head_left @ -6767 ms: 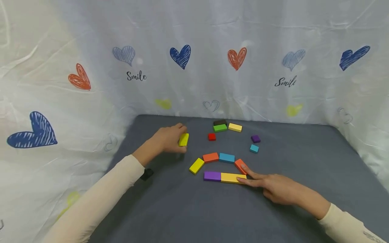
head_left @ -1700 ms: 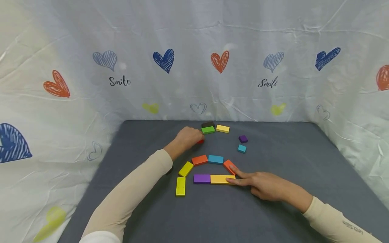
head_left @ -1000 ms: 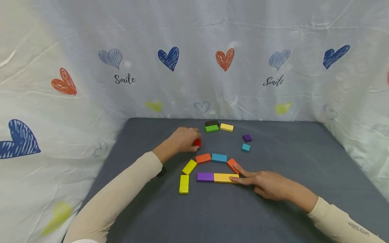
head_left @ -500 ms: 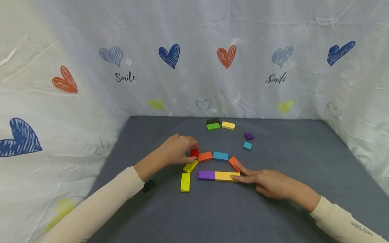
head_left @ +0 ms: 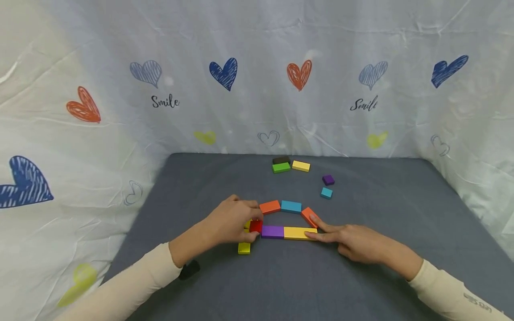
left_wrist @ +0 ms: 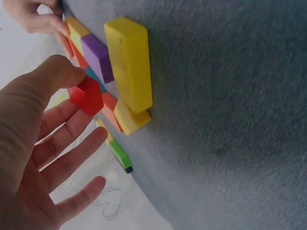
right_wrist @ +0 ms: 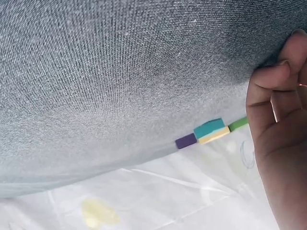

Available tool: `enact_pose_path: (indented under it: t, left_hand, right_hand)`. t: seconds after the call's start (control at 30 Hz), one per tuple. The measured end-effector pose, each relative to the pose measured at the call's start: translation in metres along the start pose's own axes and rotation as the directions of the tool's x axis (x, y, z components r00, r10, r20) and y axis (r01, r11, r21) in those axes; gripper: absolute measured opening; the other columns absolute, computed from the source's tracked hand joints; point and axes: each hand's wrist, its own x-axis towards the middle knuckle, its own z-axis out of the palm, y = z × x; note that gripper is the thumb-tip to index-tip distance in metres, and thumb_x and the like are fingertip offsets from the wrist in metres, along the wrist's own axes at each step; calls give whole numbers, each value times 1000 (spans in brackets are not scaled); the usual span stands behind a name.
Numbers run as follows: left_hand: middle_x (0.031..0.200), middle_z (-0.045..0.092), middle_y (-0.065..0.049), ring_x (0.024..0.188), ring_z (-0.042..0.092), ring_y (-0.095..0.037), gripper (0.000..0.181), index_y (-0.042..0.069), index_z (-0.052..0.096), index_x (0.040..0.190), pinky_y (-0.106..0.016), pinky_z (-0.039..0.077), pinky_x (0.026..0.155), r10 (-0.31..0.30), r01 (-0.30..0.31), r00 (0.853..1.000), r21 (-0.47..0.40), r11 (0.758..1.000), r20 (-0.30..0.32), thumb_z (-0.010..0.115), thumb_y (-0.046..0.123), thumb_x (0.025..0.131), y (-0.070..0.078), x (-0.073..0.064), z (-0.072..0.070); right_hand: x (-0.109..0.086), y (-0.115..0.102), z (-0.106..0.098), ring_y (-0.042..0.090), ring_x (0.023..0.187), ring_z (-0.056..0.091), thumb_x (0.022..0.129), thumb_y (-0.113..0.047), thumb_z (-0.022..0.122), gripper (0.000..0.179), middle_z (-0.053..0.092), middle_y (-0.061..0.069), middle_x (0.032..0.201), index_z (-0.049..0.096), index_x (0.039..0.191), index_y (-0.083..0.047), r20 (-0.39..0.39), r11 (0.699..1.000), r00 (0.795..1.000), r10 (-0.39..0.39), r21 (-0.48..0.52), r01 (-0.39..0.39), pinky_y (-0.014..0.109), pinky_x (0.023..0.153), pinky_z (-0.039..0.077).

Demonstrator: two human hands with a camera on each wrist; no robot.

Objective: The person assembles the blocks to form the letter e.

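Legible writing: black script lettering [head_left: 165, 101] on the white curtain [head_left: 257, 40] reads "Smile", beyond and left of the left fingers; a second black script inscription [head_left: 363, 104], beyond and right of the right fingertips, reads the same. Grey lettering [head_left: 477, 302] on the cream fabric right sleeve [head_left: 437, 283], behind the right fingers, is not readable.

Left hand [head_left: 232, 220]: thumb and fingers pinch a small red rectangular block [head_left: 255, 227]. It sits at the left end of a purple rectangular block [head_left: 273, 232]; contact between the two cannot be confirmed.

Right hand [head_left: 357, 243]: index and middle fingers extended and parted, one tip on a slanted orange rectangular block [head_left: 308, 217], the other on an amber rectangular block [head_left: 295, 233], which adjoins the purple block.

Under and beside the left fingers, partly covered: a bright yellow rectangular block [head_left: 244, 248].

Changes: half a second ago the red block was farther out, beside the left-hand orange rectangular block [head_left: 270, 207]; the left hand has brought it nearer the person. The right fingers have kept their position.
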Motion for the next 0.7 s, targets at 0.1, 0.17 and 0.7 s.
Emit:
enact_pose_path:
  t: [0.1, 0.17, 0.7]
  left_hand:
    - [106, 70, 8, 92, 64, -10, 29, 26, 78, 115, -52, 47, 103, 6, -6, 1000, 24, 1000, 11, 78, 43, 91, 2, 0, 4]
    - [106, 70, 8, 92, 64, -10, 29, 26, 78, 114, -52, 47, 104, 13, -13, 1000, 39, 999, 10, 78, 44, 91, 3, 1, 7]
    - [111, 60, 3, 102, 61, -16, 32, 24, 79, 112, -47, 46, 107, 22, -18, 1000, 202, 979, -18, 78, 45, 89, 10, 5, 16]
  right_hand:
    - [0, 0, 1, 1, 54, 22, 88, 14, 55, 92, 32, 9, 172, 44, 161, -41, 3, 1000, 1000, 2, 2, -2, 19, 49, 27]
    - [0, 0, 1, 1, 54, 23, 88, 14, 55, 92, 32, 8, 171, 44, 161, -42, 4, 1000, 1000, 6, -1, -6, 19, 49, 26]
    - [1, 1, 2, 1, 57, 24, 88, 13, 56, 92, 32, 7, 171, 44, 161, -42, 5, 1000, 1000, 9, -3, -9, 19, 51, 28]
